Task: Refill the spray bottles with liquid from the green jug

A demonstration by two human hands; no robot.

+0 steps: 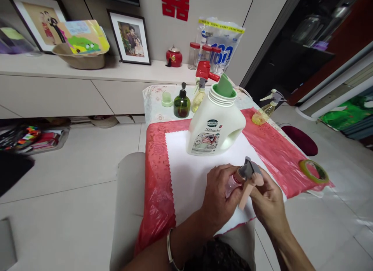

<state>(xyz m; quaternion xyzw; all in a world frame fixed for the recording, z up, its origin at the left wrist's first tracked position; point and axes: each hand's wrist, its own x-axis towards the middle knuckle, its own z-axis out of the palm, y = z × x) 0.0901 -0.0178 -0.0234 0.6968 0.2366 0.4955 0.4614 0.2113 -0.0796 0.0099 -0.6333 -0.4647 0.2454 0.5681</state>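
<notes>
Grips small pink spray bottle point(233, 182) just in front of white jug point(214, 125), low over white sheet point(186, 166). Wraps left hand point(218, 199) shut round the bottle body; pinches grey spray head point(249, 169) with right hand point(266, 199), fingers curled, thumb on top, pink trigger hanging down. Shows head already sitting on the neck; cannot tell if screwed tight or how full the bottle is, so reads as late in the fitting. Shows jug uncapped, green funnel point(225, 86) in its mouth. Puts green pump bottle point(182, 104), red-headed sprayer point(201, 92) and green cap point(167, 99) behind jug by the far table edge; yellow sprayer point(266, 110) right of jug; tape roll point(314, 171) right of jug and nearer, at the rim of red cloth point(157, 166). Has bare sheet left of and in front of jug for moving; near table edge lies right under the wrists, floor open on both sides.
</notes>
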